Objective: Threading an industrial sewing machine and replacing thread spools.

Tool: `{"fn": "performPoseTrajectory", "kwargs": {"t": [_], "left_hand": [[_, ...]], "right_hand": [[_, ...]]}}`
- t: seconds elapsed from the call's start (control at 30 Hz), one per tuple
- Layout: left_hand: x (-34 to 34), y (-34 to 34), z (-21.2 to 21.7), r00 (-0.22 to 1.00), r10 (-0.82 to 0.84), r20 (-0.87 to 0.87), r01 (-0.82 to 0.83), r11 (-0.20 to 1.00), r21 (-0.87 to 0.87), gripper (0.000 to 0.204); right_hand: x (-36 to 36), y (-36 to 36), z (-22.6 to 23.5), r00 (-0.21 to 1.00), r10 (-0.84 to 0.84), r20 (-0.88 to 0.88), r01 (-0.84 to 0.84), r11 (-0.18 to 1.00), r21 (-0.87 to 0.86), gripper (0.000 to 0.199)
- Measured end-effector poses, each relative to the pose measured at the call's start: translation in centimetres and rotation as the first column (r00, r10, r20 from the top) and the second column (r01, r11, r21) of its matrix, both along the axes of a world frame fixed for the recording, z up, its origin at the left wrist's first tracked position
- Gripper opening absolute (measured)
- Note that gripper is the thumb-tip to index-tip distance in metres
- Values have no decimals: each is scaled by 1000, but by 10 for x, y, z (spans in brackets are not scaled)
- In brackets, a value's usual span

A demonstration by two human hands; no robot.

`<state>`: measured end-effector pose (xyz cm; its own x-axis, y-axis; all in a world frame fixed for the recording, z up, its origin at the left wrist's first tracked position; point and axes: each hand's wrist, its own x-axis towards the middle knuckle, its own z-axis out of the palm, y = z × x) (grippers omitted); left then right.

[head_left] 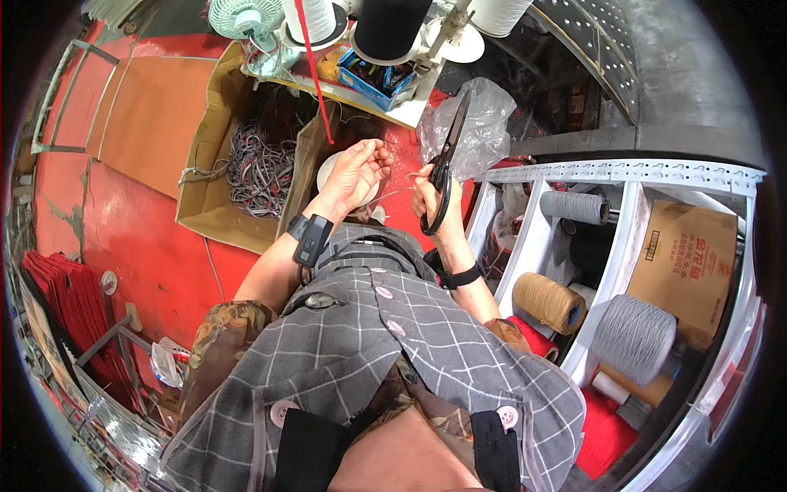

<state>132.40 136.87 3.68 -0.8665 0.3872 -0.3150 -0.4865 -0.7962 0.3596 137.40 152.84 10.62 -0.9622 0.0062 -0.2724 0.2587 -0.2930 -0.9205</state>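
Observation:
My right hand (429, 203) grips black-handled scissors (446, 157), blades pointing up and away from me. To its left is my left hand (358, 175), its fingers curled and pressed together near the thumb; anything pinched there is too small to make out. A thin pale cord (393, 194) stretches between the two hands. Behind my left wrist a round white object (325, 170) is partly hidden. A red strip (313, 70) hangs down just beyond my left hand. Left of that hand stands an open cardboard box (201, 168) holding tangled grey and dark cords (258, 170).
Ahead, a table (407, 112) carries large thread cones (392, 29), a blue box (365, 92) and a fan (246, 16). A clear plastic bag (484, 123) lies beyond the scissors. At right, a white metal rack (611, 271) holds yarn cones (633, 339) and a carton (680, 271).

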Motion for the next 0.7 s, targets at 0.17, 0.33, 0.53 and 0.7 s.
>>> {"fn": "performPoseTrajectory", "kwargs": {"t": [0.17,0.33,0.53,0.7], "left_hand": [[-1,-5,-4,992,-67,-106,36,961,-275,17],[-7,-13,-10,957,-88,-276,-123,739,-663,30],[-5,-36,5,801,-547,-243,-336,-76,-939,41],[-2,-6,27,871,-486,-70,361,730,-581,35]], "right_hand": [[-8,-2,12,999,43,26,-41,998,-43,6],[-15,-3,24,995,96,-13,-97,992,-76,9],[-20,-3,35,993,100,-66,-105,990,-90,11],[-20,-10,34,986,140,-89,-138,990,36,8]]}}
